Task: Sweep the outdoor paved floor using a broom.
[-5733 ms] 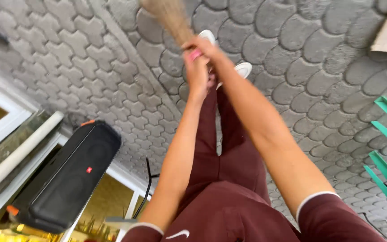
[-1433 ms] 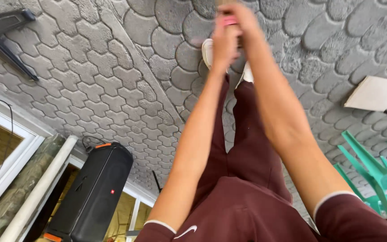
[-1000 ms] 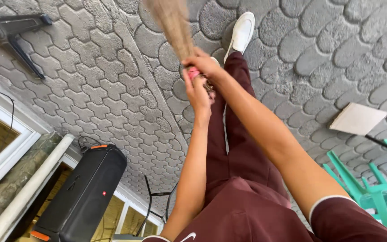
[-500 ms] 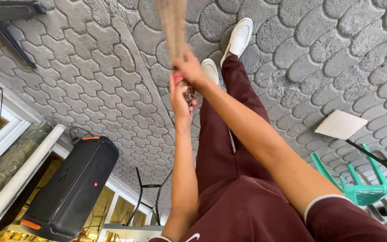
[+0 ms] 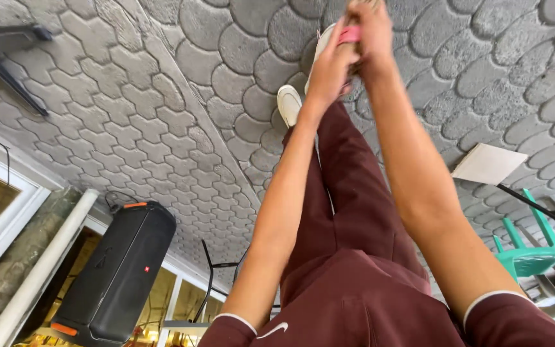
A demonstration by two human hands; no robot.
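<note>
We had the broom handle (image 5: 349,35), the bit with the pink band, gripped at the very top edge of the view, out over the grey paved floor (image 5: 162,128). Both hands were wrapped shut around it, left hand (image 5: 329,64) just under the right hand (image 5: 370,32), arms stretched out straight. White sneakers (image 5: 289,104) sat on the pavers right below. A black portable speaker (image 5: 114,270) stood near the doorway edge of the floor, a teal plastic chair (image 5: 525,247) off to the other side.
</note>
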